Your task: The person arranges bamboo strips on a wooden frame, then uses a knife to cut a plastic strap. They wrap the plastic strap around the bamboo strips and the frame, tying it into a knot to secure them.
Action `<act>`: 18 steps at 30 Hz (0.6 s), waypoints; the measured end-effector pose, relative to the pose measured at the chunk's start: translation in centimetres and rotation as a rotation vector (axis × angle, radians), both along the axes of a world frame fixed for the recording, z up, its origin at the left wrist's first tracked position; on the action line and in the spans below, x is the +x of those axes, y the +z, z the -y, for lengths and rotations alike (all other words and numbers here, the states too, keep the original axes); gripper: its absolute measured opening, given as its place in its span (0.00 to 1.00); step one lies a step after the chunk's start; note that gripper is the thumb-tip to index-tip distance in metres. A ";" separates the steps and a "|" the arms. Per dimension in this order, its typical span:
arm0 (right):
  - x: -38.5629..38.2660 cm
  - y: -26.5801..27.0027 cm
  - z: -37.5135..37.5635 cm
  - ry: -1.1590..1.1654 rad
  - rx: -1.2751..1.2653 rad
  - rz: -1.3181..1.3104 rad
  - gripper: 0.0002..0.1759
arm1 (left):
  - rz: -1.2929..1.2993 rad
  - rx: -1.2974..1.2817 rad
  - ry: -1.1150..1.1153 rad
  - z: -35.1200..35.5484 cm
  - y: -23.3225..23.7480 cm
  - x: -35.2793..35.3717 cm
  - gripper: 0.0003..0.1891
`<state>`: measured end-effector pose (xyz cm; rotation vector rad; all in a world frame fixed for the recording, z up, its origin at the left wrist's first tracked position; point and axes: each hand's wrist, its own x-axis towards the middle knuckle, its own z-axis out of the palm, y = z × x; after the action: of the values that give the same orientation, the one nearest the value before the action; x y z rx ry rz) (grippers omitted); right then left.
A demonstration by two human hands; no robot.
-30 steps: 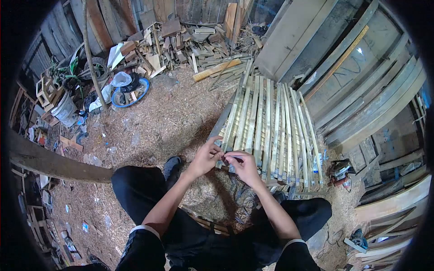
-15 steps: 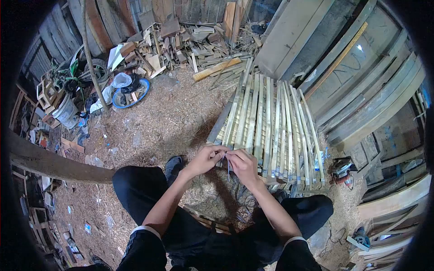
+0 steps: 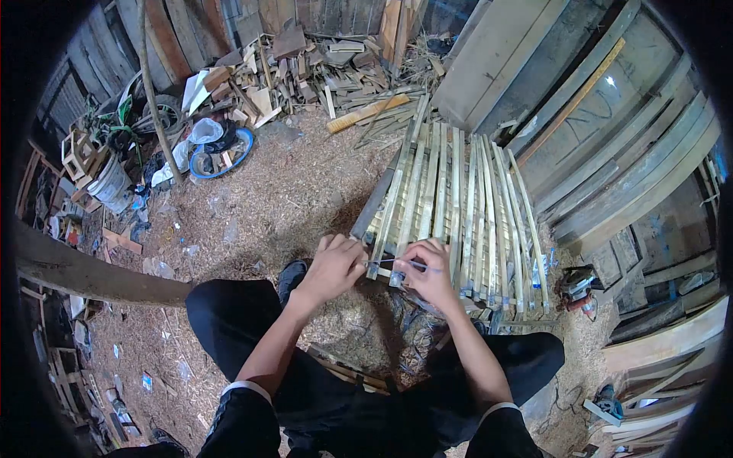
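Observation:
A thin grey-blue strip is stretched between my two hands, just over the near end of a row of wooden slats. My left hand pinches one end, its back turned up and the other fingers curled. The strip passes through the closed fingers of my right hand, and a tail sticks out to the right. Right under the strip are the near ends of the leftmost slats, some with grey wrapping round them. What the strip is made of cannot be made out.
Offcuts are heaped at the back wall. A blue basin and a white bucket stand left. A wooden pole crosses the left side. Boards lean at right, near a power tool.
My hands were close together, fingertips meeting over the strip. Now they are apart, left hand moved left and right hand moved right, with the strip drawn out between them.

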<state>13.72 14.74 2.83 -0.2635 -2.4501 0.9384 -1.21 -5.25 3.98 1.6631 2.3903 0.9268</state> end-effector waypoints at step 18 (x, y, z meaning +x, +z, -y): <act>0.8 0.2 -1.1 -0.526 0.262 -0.101 0.30 | 0.179 -0.188 0.051 1.4 0.7 0.5 0.15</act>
<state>14.48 15.81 3.00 -0.7041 -2.2088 0.3901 -0.75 -6.68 4.67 1.3983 2.3286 0.7932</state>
